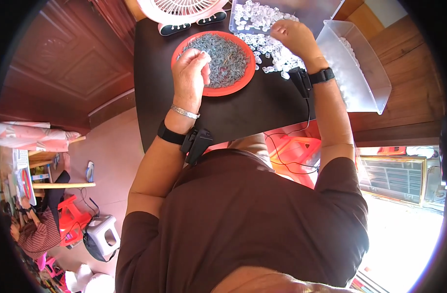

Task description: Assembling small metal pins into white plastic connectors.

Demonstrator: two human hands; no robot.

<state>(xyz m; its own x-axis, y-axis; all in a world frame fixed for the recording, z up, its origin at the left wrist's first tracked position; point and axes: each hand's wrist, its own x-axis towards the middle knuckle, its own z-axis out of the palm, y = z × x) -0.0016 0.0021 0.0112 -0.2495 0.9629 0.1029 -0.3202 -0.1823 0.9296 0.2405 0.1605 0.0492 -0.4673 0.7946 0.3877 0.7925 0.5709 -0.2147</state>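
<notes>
My left hand [188, 78] is over the left side of a round red tray [215, 91] heaped with small grey screw-like pieces [226, 63]. Its thumb and fingers pinch a small white plastic piece [207, 57]. Farther right, my right hand [297, 39] hovers at a pile of small white plastic pieces [286, 59] on the dark table. The fingers of that hand are curled together, and whatever they hold is hidden. More of the same white pieces lie in a clear plastic bin [311, 10] just beyond.
A pink-and-white fan [179, 10] stands at the table's far left. To the right is a second translucent bin [365, 68]. The dark tabletop [262, 105] extends toward me, a cable hanging past its edge. Red stools [294, 151] and another person [38, 234] are lower down.
</notes>
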